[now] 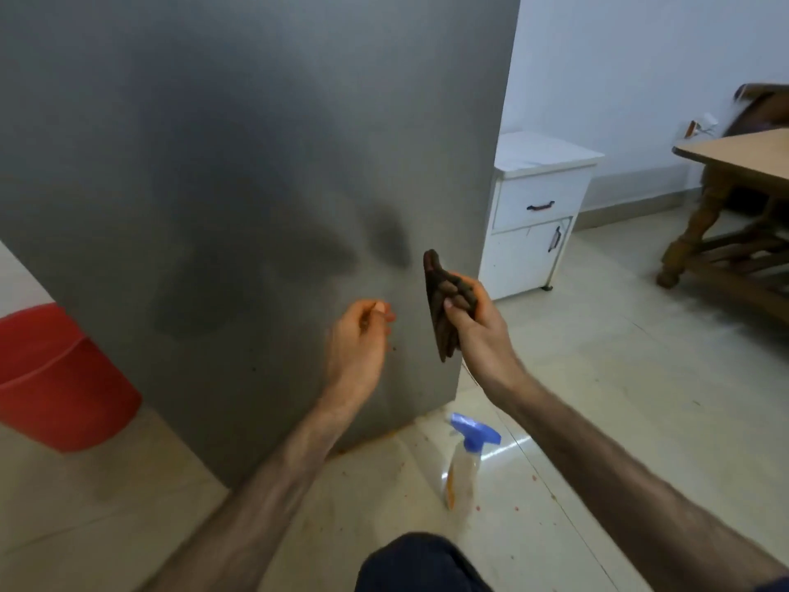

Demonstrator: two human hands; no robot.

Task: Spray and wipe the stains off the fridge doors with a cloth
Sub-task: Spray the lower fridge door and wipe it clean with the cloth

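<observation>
The grey fridge door [239,164] fills the left and centre of the view, with dark hand shadows on it and a few small specks low down. My right hand [474,331] grips a dark brown cloth [439,301], held upright near the door's right edge. My left hand [358,343] hovers close to the door just left of the cloth, fingers curled with the tips pinched together and nothing visible in them. A spray bottle [463,459] with a blue trigger head stands on the floor below my hands.
A red bucket [59,378] sits on the floor at the left. A white cabinet [533,224] stands behind the fridge's right edge. A wooden table [734,198] is at the far right. Small orange specks dot the pale floor tiles [619,399]. My knee [418,566] shows at the bottom.
</observation>
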